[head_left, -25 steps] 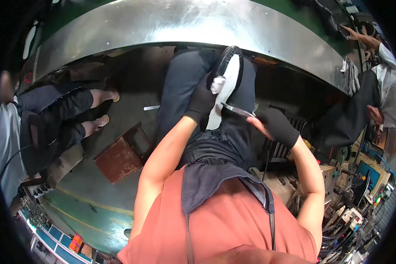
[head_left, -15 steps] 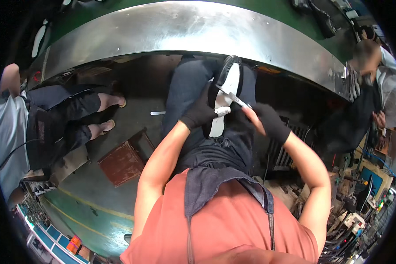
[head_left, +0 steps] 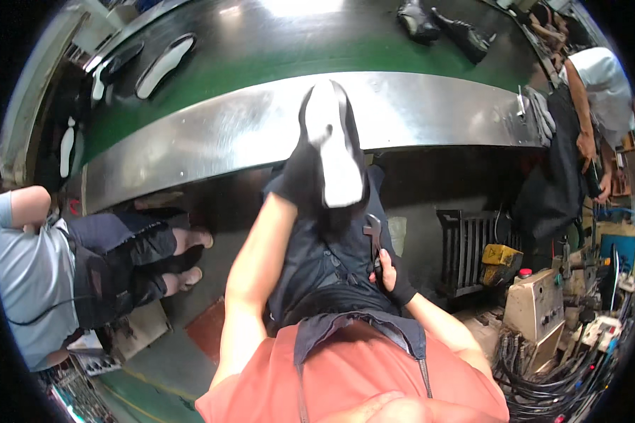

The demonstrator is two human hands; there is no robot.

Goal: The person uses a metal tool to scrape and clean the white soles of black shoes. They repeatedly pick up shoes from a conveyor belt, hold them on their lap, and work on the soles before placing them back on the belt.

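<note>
My left hand (head_left: 298,176), in a black glove, is closed around a black shoe (head_left: 355,134) and holds it up with its white sole facing me. The shoe's toe end overlaps the front of the metal bench edge in view. A dark spot shows in the middle of the sole. Lower down, by my lap, my right hand (head_left: 394,280) grips a dark metal hammer (head_left: 373,231) with its head pointing away from me. Its glove leaves the fingertips bare. The hammer is apart from the shoe.
Beyond the steel edge (head_left: 430,109) of the bench runs a green belt (head_left: 254,95), with white-soled shoes (head_left: 166,65) at left and dark shoes (head_left: 466,34) at right. One co-worker (head_left: 32,261) is at left, another (head_left: 600,92) at right. A control box (head_left: 533,303) stands at right.
My left hand has raised the shoe away from my lap toward the bench. My right hand has drawn the hammer back from the sole toward my body. The crumpled white piece on the sole no longer shows.
</note>
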